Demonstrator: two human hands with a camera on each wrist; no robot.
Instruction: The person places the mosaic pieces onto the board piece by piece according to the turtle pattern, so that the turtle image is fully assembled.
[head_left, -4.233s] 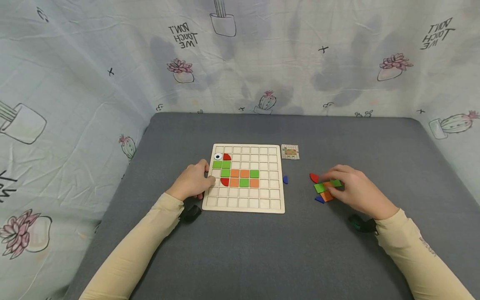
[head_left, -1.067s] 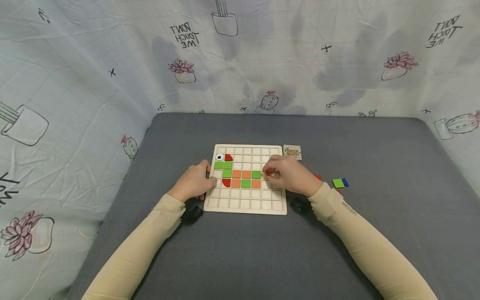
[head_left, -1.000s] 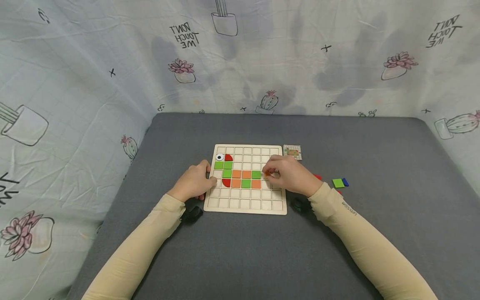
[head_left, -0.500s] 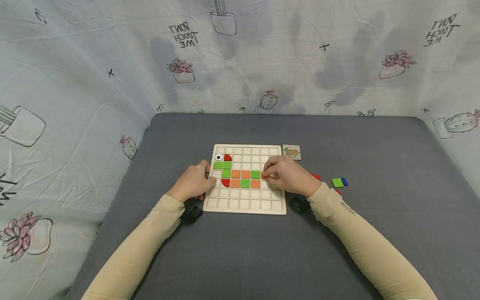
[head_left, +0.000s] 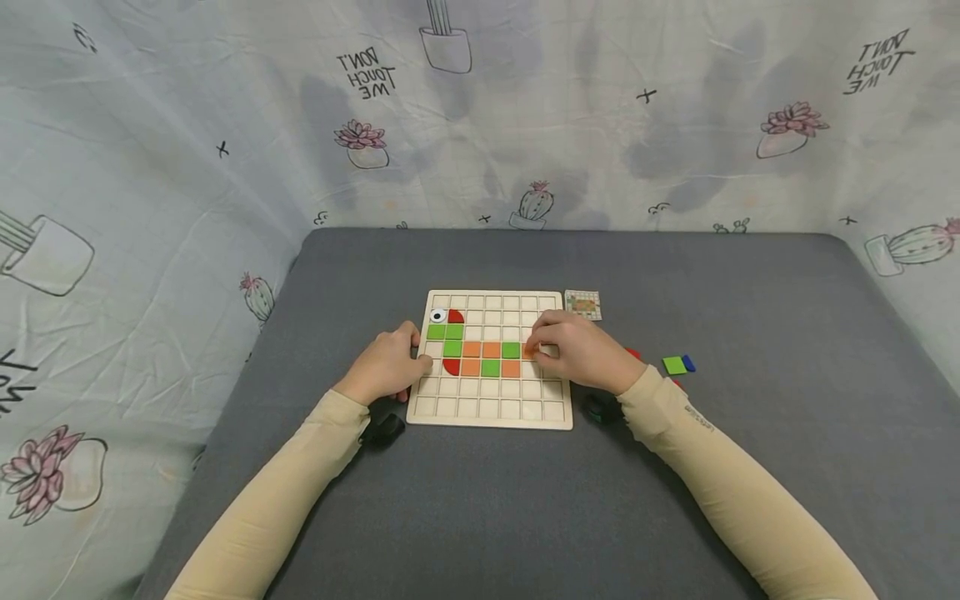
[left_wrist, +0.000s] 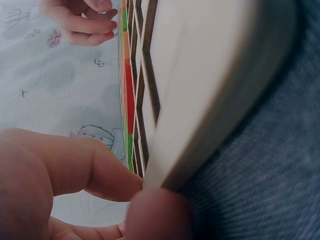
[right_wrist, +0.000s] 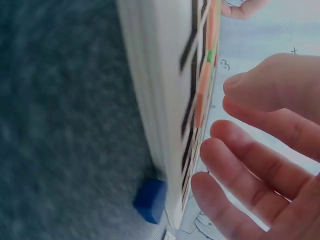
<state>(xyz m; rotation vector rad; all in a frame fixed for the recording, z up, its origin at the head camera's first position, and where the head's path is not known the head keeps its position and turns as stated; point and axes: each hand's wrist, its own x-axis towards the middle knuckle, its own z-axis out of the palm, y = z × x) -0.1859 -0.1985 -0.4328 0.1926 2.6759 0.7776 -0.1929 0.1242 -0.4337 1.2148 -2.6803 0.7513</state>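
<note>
A wooden grid board (head_left: 487, 408) lies on the grey table. My left hand (head_left: 381, 360) pinches its left edge between thumb and finger, as the left wrist view (left_wrist: 115, 172) confirms. On the grid are green, orange and red pieces and a round eye tile (head_left: 438, 316). Over the board's right side is my right hand (head_left: 577, 346), its fingertips at an orange tile (head_left: 528, 351) beside a green tile (head_left: 511, 350). The right wrist view shows this hand's fingers (right_wrist: 235, 150) loosely bent, with nothing visible between them. Part of the orange tile is hidden by the fingertips.
A small pattern card (head_left: 582, 305) lies by the board's upper right corner. Loose green (head_left: 675, 366), blue (head_left: 689, 363) and red (head_left: 633, 353) pieces lie right of the board. Another blue piece (right_wrist: 150, 201) sits beside the board's edge. Printed cloth surrounds the table.
My right hand has come from the loose pieces to the board with an orange tile, which now looks flat beside the green one. My left hand has kept its place at the edge.
</note>
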